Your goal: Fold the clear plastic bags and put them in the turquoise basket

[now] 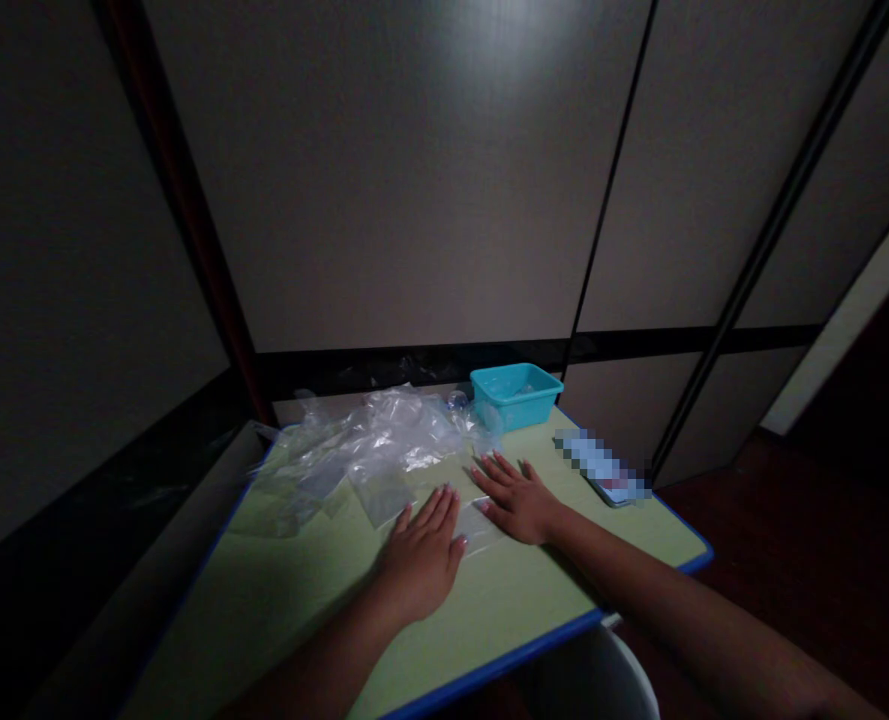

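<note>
A clear plastic bag (481,530) lies flat on the light green table, partly covered by both hands. My left hand (423,560) rests palm down on its left part, fingers stretched out and pointing away from me. On its right part my right hand (517,500) lies flat with the fingers spread. Just beyond them, a loose heap of crumpled clear plastic bags (406,425) covers the back left of the tabletop. How far the flat bag extends under my palms is hidden.
A turquoise plastic basket (523,405) stands at the back edge, with something clear inside. To the right lies a phone-like flat object (601,468), blurred out. The table (549,590) has a blue rim; cabinet panels rise behind it. A white stool (609,675) shows below.
</note>
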Demonstrator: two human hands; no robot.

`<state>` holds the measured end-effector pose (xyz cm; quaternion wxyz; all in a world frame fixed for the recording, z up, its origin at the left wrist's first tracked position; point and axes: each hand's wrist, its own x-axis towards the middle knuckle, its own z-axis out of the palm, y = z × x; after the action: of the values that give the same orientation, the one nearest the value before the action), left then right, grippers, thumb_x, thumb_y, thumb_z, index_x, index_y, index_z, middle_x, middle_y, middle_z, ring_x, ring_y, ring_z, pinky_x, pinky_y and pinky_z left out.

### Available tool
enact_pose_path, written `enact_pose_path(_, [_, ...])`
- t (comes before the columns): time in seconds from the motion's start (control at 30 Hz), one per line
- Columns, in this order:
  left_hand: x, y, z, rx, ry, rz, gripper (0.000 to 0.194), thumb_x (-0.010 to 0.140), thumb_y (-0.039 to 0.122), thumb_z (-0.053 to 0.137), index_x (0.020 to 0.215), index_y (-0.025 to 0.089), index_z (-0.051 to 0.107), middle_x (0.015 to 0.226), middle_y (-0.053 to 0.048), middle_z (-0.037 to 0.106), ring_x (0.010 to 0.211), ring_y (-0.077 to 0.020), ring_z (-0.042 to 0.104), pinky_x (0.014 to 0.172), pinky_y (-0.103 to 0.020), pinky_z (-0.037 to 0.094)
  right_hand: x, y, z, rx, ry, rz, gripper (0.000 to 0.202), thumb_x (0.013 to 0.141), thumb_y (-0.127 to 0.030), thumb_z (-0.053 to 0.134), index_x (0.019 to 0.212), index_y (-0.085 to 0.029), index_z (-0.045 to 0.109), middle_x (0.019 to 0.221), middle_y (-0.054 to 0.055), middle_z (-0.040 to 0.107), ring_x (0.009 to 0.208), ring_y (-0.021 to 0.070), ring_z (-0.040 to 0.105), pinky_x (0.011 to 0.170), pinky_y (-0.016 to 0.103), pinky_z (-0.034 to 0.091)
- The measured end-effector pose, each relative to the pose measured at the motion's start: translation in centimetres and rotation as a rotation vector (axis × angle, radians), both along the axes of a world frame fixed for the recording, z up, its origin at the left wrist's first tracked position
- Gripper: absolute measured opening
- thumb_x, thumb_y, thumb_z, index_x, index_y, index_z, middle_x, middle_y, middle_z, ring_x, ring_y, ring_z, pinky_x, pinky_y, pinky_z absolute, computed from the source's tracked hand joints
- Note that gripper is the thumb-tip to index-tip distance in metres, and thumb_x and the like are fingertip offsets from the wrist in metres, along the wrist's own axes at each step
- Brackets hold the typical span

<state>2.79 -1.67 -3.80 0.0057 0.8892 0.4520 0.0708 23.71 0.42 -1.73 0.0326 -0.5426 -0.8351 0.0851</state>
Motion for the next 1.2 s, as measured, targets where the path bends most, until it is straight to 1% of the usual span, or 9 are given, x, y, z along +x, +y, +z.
enact_pose_path(0.17, [0.2, -0.1, 0.0, -0.012, -0.021, -0.008, 0.053, 0.091, 0.034, 0.027, 0.141, 0.015, 0.025, 0.147, -0.009, 0.021, 0.136, -0.0216, 0.016, 0.106, -0.049, 0.020, 1.8, -0.3, 0.0, 0.007, -0.020, -0.040, 0.058, 0.091, -0.053, 0.020, 0.143, -0.031, 0.009, 0.150, 0.005, 0.006, 0.137, 0.0239, -0.003, 0.102, 0.059, 0.002])
enact_pose_path(0.27, [-0.3, 0.4, 1.1, 0.007, -0.113, 0.017, 0.054, 0.090, 0.033, 0.029, 0.141, 0.015, 0.023, 0.146, -0.010, 0.026, 0.135, -0.0216, 0.021, 0.106, -0.048, 0.022, 2.1, -0.4, 0.1, 0.031, -0.039, -0.036, 0.055, 0.091, -0.052, 0.019, 0.142, -0.033, 0.009, 0.150, 0.005, 0.003, 0.136, 0.0257, -0.004, 0.101, 0.061, -0.002])
enact_pose_path(0.43, [-2.9, 2.8, 3.8, 0.377, -0.378, 0.170, 0.045, 0.088, 0.033, 0.037, 0.130, 0.017, 0.040, 0.134, -0.012, 0.044, 0.129, -0.0255, 0.031, 0.106, -0.046, 0.023, 1.1, 1.2, 2.5, 0.153, 0.059, -0.037, 0.052, 0.094, -0.046, 0.012, 0.143, -0.032, 0.005, 0.149, 0.002, -0.005, 0.136, 0.0256, -0.006, 0.102, 0.059, -0.001])
enact_pose_path(0.53, [-4.2, 3.9, 4.2, 0.475, -0.425, 0.232, 0.043, 0.087, 0.034, 0.040, 0.125, 0.014, 0.045, 0.130, -0.014, 0.043, 0.126, -0.0281, 0.031, 0.104, -0.044, 0.025, 0.1, 3.1, 4.4, 0.204, 0.133, -0.010, 0.053, 0.093, -0.047, 0.013, 0.143, -0.031, 0.003, 0.149, 0.000, -0.009, 0.136, 0.0212, -0.010, 0.104, 0.056, 0.004])
enact_pose_path(0.6, [-4.4, 4.2, 4.0, 0.486, -0.439, 0.247, 0.040, 0.087, 0.034, 0.041, 0.122, 0.014, 0.047, 0.128, -0.014, 0.044, 0.123, -0.0285, 0.033, 0.103, -0.043, 0.026, -0.3, 4.2, 4.7, 0.256, 0.190, 0.012, 0.052, 0.094, -0.045, 0.014, 0.143, -0.030, 0.005, 0.150, 0.000, -0.007, 0.136, 0.0189, -0.011, 0.105, 0.054, 0.007])
enact_pose_path(0.7, [-4.3, 4.3, 3.6, 0.405, -0.458, 0.232, 0.029, 0.088, 0.032, 0.040, 0.108, 0.017, 0.054, 0.113, -0.010, 0.053, 0.110, -0.0255, 0.043, 0.097, -0.040, 0.032, -0.4, 5.3, 3.3, 0.307, 0.253, -0.009, 0.052, 0.094, -0.041, 0.017, 0.143, -0.025, 0.013, 0.151, 0.002, 0.000, 0.137, 0.0176, -0.003, 0.106, 0.050, 0.010])
enact_pose_path(0.87, [-4.4, 4.4, 3.4, 0.209, -0.385, 0.203, 0.016, 0.083, 0.029, 0.047, 0.075, 0.019, 0.057, 0.083, -0.004, 0.058, 0.088, -0.0212, 0.050, 0.083, -0.033, 0.038, 0.0, 5.4, 0.4, 0.337, 0.337, 0.075, 0.052, 0.091, -0.042, 0.032, 0.136, -0.016, 0.035, 0.144, 0.012, 0.029, 0.133, 0.0207, 0.021, 0.107, 0.041, 0.019])
enact_pose_path(1.03, [-5.2, 4.6, 3.2, 0.063, -0.291, 0.188, 0.017, 0.072, 0.032, 0.061, 0.065, 0.019, 0.053, 0.072, -0.001, 0.057, 0.078, -0.0191, 0.050, 0.075, -0.030, 0.037, 0.1, 5.2, 0.3, 0.379, 0.526, 0.173, 0.046, 0.088, -0.039, 0.042, 0.127, -0.016, 0.047, 0.127, 0.014, 0.046, 0.121, 0.0243, 0.039, 0.101, 0.042, 0.032])
enact_pose_path(1.2, [-5.8, 4.6, 3.0, -0.084, -0.221, 0.141, 0.022, 0.062, 0.034, 0.069, 0.065, 0.018, 0.054, 0.072, -0.001, 0.058, 0.075, -0.0188, 0.052, 0.070, -0.028, 0.036, 0.2, 5.0, 0.6, 0.320, 0.536, 0.204, 0.036, 0.086, -0.034, 0.047, 0.115, -0.015, 0.056, 0.114, 0.013, 0.053, 0.110, 0.0231, 0.047, 0.096, 0.039, 0.037])
